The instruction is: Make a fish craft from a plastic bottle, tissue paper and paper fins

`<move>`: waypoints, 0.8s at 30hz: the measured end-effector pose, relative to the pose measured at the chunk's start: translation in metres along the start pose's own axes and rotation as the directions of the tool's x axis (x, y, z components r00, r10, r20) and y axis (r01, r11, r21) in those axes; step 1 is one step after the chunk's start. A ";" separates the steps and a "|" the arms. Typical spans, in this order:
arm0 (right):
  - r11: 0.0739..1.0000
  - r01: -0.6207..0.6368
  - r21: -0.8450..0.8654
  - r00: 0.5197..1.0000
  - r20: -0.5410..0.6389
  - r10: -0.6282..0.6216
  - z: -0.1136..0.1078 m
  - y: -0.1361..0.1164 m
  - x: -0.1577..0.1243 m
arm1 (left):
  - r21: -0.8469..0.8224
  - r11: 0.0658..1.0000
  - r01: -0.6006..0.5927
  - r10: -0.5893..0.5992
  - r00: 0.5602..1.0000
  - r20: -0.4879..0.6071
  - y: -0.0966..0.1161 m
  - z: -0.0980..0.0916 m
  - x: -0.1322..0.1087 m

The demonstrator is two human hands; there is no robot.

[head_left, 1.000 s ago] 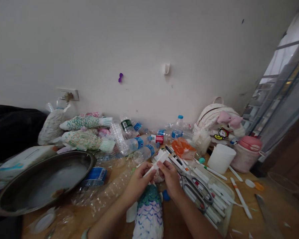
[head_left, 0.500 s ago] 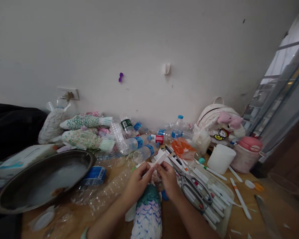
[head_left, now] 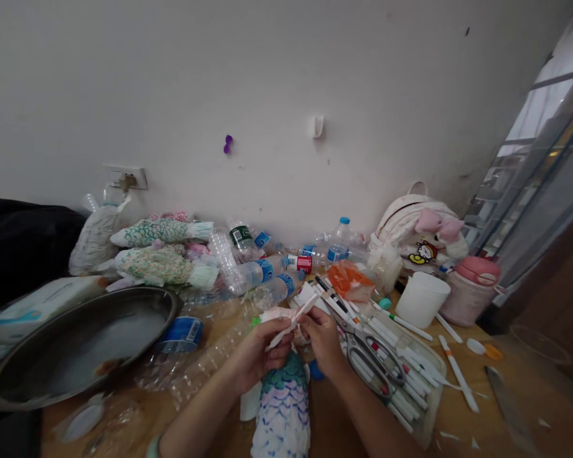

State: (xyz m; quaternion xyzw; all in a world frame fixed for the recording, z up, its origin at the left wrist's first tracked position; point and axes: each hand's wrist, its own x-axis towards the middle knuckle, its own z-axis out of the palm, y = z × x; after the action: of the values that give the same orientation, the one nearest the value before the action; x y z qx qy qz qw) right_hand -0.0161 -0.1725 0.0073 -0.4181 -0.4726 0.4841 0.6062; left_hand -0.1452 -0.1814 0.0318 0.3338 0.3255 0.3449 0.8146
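My left hand (head_left: 255, 356) and my right hand (head_left: 325, 337) pinch a narrow white strip (head_left: 309, 304) between thumbs and fingers. The strip looks thin and creased, like paper or tape; which one I cannot tell. It slants from the left fingertips up past the right ones. Below the hands lies a white fish-like form (head_left: 282, 413) painted with green, purple and blue scales. Its far end, partly hidden by my fingers, meets a pale pink, crumpled-looking part (head_left: 277, 313). Grey-handled scissors (head_left: 395, 369) rest on markers right of my right hand.
A metal basin (head_left: 155, 299) stands at left. Plastic bottles (head_left: 255, 273) and painted fish (head_left: 148, 233) crowd the wall side. Markers (head_left: 413, 381) lie in a tray at right, near a white roll (head_left: 423, 299), pink flask (head_left: 472, 299) and backpack (head_left: 396, 222). A blade (head_left: 506, 401) lies front right.
The strip looked flat and wider before; now it appears narrower, with its lower end showing across my left fingers. My left hand has turned and spread slightly away from the right.
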 end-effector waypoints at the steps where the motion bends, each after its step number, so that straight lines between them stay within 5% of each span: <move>1: 1.000 -0.007 0.011 1.000 0.000 0.007 0.000 0.000 0.000 | -0.016 1.000 0.025 -0.025 1.000 0.005 0.001 0.000 -0.001; 6: 0.998 -0.047 0.044 0.999 0.022 0.046 0.001 0.001 -0.001 | -0.002 0.999 0.054 -0.053 0.998 0.038 0.000 0.001 -0.002; 16: 1.000 -0.021 -0.013 0.999 0.044 0.022 0.003 -0.001 -0.006 | 0.104 0.965 -0.242 0.244 0.970 -0.009 -0.006 -0.001 0.006; 24: 0.999 0.015 -0.033 1.000 0.006 -0.015 0.004 0.000 -0.004 | 0.422 0.812 -0.403 0.485 0.868 -0.105 -0.009 0.001 0.009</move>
State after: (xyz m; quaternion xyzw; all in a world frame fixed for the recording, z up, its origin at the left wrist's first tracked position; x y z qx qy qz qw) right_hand -0.0200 -0.1762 0.0078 -0.4233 -0.4853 0.4727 0.6016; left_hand -0.1363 -0.1792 0.0223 0.5167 0.3828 0.4883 0.5899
